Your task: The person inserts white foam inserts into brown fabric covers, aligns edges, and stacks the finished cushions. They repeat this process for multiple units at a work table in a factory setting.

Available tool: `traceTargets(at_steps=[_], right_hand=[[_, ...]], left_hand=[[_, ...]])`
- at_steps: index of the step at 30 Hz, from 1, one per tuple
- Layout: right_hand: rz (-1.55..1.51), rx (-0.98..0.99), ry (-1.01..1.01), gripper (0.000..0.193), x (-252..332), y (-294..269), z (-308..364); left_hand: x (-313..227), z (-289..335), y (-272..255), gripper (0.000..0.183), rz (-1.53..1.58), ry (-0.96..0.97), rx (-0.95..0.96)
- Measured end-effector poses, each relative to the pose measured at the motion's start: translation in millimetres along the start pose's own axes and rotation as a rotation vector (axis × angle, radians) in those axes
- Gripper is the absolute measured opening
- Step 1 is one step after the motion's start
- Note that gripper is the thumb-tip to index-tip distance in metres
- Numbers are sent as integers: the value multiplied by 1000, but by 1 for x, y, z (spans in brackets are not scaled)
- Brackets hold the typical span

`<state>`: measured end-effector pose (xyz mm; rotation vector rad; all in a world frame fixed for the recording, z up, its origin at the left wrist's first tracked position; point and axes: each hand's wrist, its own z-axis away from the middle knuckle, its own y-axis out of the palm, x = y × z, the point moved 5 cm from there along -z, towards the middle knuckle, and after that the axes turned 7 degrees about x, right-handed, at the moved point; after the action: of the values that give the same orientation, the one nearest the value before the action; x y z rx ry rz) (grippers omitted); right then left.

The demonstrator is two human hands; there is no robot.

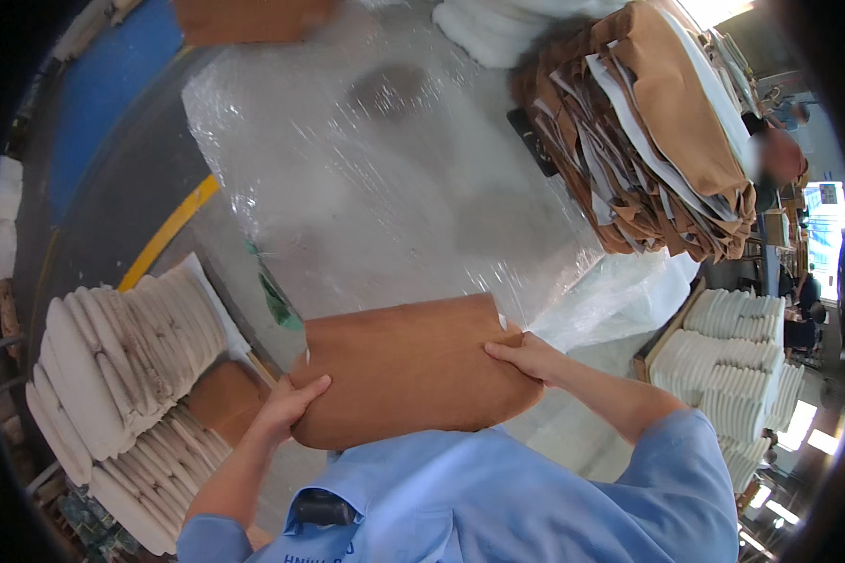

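Observation:
A flat brown fabric-like panel (408, 371) with a rounded near edge is stretched between my two hands, close to my chest. My left hand (296, 403) pinches its left side, thumb on top and fingers hidden underneath. At the right side, my right hand (524, 358) grips it the same way. Small white tabs show at both sides of the panel. Just beyond it lies a broad surface wrapped in clear plastic film (385, 206).
A tall stack of brown and white folded pieces (648, 141) stands at the far right. White padded pieces are piled at the left (122, 357) and the right (723, 366). A brown piece (253, 19) lies at the far edge. People (781, 155) are in the right background.

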<state>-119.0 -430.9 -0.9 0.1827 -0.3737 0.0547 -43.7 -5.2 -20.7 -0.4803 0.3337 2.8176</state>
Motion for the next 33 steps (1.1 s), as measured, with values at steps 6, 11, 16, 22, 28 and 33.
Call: traceTargets(at_steps=[6,11,16,22,28,33], right_hand=[[252,-155,214,88,-8,-18,-32],[158,-170,219,94,-9,-20,-45],[126,-249,44,81,-18,-26,-35],[-694,-271,-774,69,-11,-43,25],[-1009,-154,-972,79,-30,0,54],[-899,-126,-1022,81,-60,28,53]], left_hand=[[-4,-23,1,67,-29,145,78],[-19,-33,-1,66,-89,-54,86],[-33,-30,-13,66,-224,183,25],[-127,17,-2,57,-3,801,51],[-178,25,30,56,-12,1169,-75],[-222,4,53,49,-104,1263,-33]])
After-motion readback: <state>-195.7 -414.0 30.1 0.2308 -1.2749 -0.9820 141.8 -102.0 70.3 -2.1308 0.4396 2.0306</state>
